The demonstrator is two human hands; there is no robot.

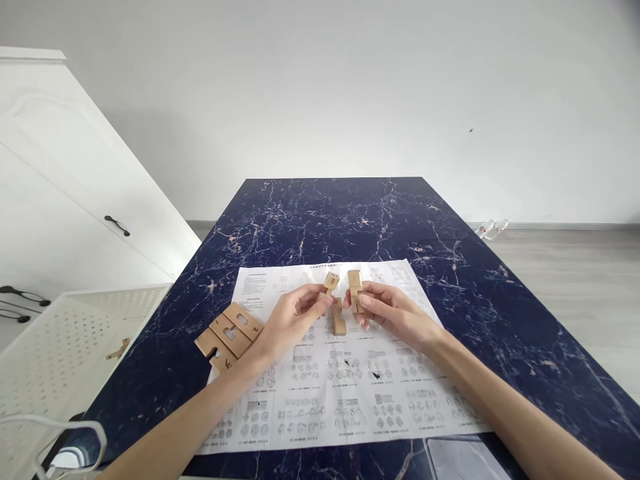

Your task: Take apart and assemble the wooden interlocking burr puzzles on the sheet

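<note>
My left hand [306, 312] pinches a small notched wooden puzzle piece [331, 281] over the upper middle of the printed instruction sheet [300, 423]. Close by on the right, my right hand [385, 308] grips a longer wooden puzzle piece [355, 288] with a slot in its lower part, held nearly upright. Between the hands, a plain wooden bar [339, 321] lies on the paper. Beside my left forearm rest several flat wooden pieces [231, 335], side by side, with cut-outs and black marks; my arm hides part of them.
The sheet lies on a dark blue marble-patterned table [330, 220]. At left stand a white cabinet [75, 160] and a perforated white surface [65, 347] bearing a small wooden piece [118, 349]. A white cable [65, 421] curls at lower left. A pale flat object [467, 459] sits at the front edge.
</note>
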